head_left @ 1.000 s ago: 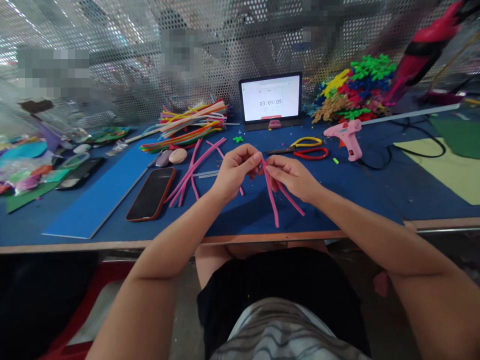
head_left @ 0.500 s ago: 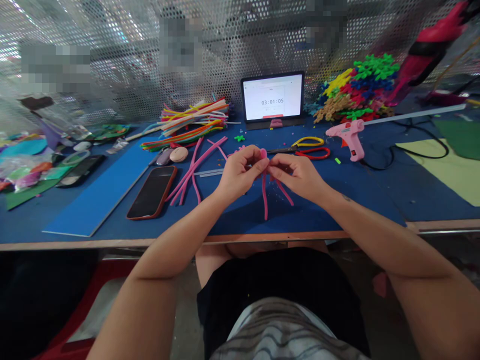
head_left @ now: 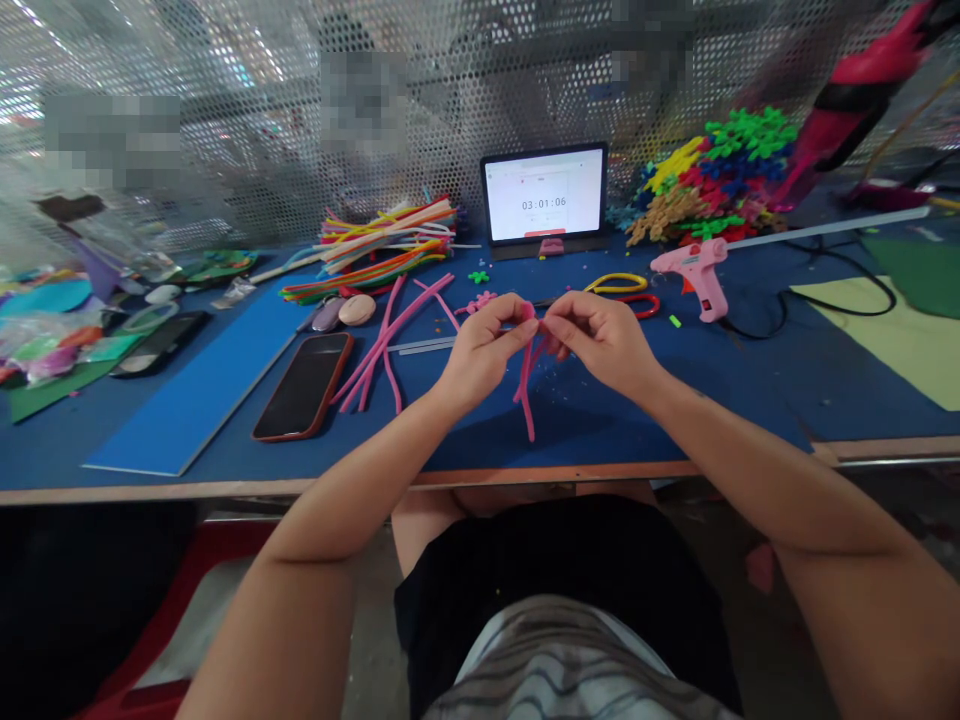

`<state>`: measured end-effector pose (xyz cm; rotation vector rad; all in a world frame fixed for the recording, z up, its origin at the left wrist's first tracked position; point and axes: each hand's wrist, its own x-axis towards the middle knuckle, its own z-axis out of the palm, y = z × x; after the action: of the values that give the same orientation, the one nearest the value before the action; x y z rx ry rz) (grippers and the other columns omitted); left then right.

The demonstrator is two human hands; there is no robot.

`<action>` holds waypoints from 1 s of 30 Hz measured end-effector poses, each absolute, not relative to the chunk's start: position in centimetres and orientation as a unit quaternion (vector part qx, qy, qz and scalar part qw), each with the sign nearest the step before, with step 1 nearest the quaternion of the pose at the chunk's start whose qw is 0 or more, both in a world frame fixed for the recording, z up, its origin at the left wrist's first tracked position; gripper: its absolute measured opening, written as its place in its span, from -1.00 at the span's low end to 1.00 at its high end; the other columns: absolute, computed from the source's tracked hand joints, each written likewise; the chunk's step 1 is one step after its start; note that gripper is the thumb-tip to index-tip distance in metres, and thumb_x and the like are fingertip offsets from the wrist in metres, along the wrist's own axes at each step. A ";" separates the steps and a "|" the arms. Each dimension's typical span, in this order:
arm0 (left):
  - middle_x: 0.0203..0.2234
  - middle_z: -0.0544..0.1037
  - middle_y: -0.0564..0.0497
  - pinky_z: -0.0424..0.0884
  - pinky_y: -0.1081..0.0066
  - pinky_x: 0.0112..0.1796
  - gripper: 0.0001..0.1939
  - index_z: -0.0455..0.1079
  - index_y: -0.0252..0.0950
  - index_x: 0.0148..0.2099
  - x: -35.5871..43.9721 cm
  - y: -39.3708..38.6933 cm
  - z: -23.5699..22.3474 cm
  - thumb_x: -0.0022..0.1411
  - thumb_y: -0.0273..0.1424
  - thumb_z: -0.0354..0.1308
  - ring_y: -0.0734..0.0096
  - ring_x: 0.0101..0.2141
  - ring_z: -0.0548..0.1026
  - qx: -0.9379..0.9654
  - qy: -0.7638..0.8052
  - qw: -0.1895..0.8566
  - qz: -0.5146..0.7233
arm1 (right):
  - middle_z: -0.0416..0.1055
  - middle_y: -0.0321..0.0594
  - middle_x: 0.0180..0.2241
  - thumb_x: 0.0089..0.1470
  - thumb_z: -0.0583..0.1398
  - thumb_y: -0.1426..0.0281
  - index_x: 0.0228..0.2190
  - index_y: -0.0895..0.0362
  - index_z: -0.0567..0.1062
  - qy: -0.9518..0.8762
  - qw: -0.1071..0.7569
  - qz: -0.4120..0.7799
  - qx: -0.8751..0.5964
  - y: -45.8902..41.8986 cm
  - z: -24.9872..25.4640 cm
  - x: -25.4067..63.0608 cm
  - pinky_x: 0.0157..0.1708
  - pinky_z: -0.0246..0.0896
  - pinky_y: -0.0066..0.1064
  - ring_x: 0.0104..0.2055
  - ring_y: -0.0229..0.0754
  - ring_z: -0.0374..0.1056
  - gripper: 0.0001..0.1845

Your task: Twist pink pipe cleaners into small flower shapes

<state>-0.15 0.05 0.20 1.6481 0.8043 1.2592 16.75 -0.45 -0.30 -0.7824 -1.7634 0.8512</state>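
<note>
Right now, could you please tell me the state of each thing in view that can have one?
Left hand: pinching the pink pipe cleaner
Right hand: pinching the same pipe cleaner
Tablet: screen lit, timer showing 03:01:06
Phone: lying face up, screen dark
Glue gun: lying on its side, cord attached
Scissors: lying flat, handles apart

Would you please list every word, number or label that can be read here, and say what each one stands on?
"03:01:06" is on the screen of the tablet.
The small line above those digits is too small to read.
Nothing else is legible, including anything on the pink hot glue gun.
</note>
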 end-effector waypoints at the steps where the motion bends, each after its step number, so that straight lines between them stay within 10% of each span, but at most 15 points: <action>1: -0.54 0.35 0.11 0.31 0.51 -0.40 -0.83 0.29 -0.30 -0.43 -0.1 0.0 0.1 0.11 -0.37 0.21 0.56 -0.47 0.34 0.658 0.321 0.460 0.503 | 0.39 -0.33 -0.56 0.13 0.19 0.12 -0.41 0.17 0.42 -0.723 0.498 0.354 -0.323 -0.5 -0.3 16.7 -0.52 0.27 -0.53 -0.56 -0.37 0.34 -0.66; 14: -0.71 0.14 0.25 -0.21 0.60 -0.74 -0.70 0.16 -0.25 -0.40 0.2 -0.6 0.7 0.06 -0.29 0.26 0.75 -0.76 -0.08 0.539 0.324 0.630 0.455 | 0.51 -0.24 -0.28 0.11 0.24 0.31 -0.19 0.10 0.44 -0.813 0.473 0.196 -0.278 0.6 -0.6 17.9 -0.21 0.39 -0.40 -0.27 -0.26 0.47 -0.78; 30: -0.73 0.26 0.25 -0.07 0.62 -0.77 -0.69 0.20 -0.26 -0.37 0.4 -0.8 0.2 0.08 -0.24 0.28 0.74 -0.80 0.07 0.570 0.284 0.642 0.428 | 0.56 -0.26 -0.40 0.15 0.19 0.29 -0.38 0.04 0.53 -0.840 0.456 0.019 -0.293 0.7 -0.5 18.7 -0.30 0.30 -0.37 -0.36 -0.20 0.45 -0.86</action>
<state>0.37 -0.77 0.18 1.2982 0.6476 0.9755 18.73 0.74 -0.54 -0.7219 -2.0730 0.0471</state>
